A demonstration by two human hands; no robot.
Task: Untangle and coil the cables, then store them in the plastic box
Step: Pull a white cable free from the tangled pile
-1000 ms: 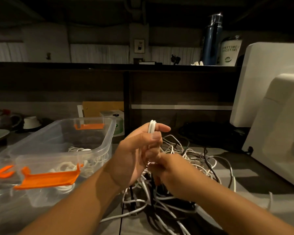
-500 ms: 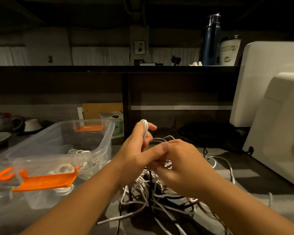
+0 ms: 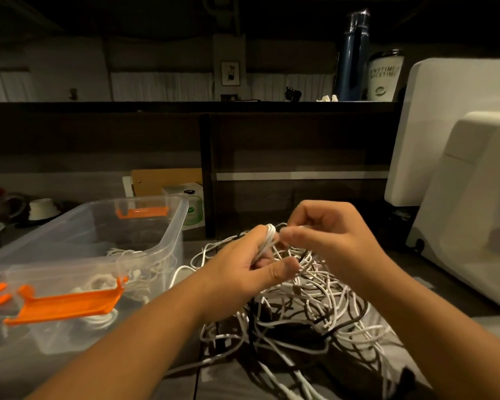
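Your left hand point(image 3: 243, 272) holds a small coil point(image 3: 268, 236) of white cable above the desk point(image 3: 474, 333), its grip clamped on the loops, fingers curled round them and the thumb lying out across the front. Your right hand point(image 3: 332, 238), just beside it and a little higher, pinches a loose white strand point(image 3: 296, 227) between thumb and forefinger, its grip closed on that strand right at the top of the coil. Whether the strand runs into the coil cannot be told.

Below both hands a tangle point(image 3: 315, 310) of white and dark cables sprawls across the desk and spreads toward you. To your left stands the clear plastic box point(image 3: 171, 226), open at the top, with white cables point(image 3: 122, 252) lying loosely on its bottom. An orange latch point(image 3: 67, 304) juts from its near end and a second orange latch point(image 3: 142, 212) shows at the far end. The box sits just beside the tangle, and neither hand touches it.

On the right side of the desk stands a bulky white machine point(image 3: 459, 183). On the dark shelf point(image 3: 156, 106) behind, a tall blue bottle point(image 3: 354, 59) stands next to a white cup point(image 3: 384, 76) with printed lettering. Behind the box sits a small white carton point(image 3: 192, 207) with a green label, and a pale bowl point(image 3: 42, 207) rests at the far left.
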